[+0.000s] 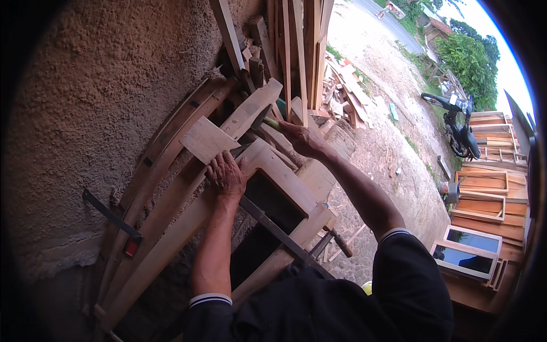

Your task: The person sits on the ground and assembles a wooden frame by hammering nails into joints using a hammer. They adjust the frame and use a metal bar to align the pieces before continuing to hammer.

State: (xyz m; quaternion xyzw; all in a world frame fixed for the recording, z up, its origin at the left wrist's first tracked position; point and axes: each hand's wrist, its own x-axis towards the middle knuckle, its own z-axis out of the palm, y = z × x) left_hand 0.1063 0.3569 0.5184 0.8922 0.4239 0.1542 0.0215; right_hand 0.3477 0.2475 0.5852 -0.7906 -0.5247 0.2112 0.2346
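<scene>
My right hand (pixel 302 139) is closed round the pale handle of a hammer (pixel 262 115), whose dark head is over the wooden joint. Close by, my left hand (pixel 226 174) bends its fingers over the edge of a pale wooden frame (pixel 279 178), beside a short wide board end (pixel 209 138). A dark wedge-like shape shows just beyond its fingertips; I cannot tell if it is a tool or a gap. A long metal bar clamp (pixel 273 228) crosses the frame, its screw handle (pixel 342 245) sticking out at the right.
A try square (pixel 131 245) leans on curved beams (pixel 171 137) along the rough wall (pixel 114 74). Upright planks (pixel 302 51) and a heap of offcuts (pixel 347 91) stand beyond. A motorcycle (pixel 458 122), wooden frames (pixel 484 182) and a glazed window (pixel 467 251) are at the right.
</scene>
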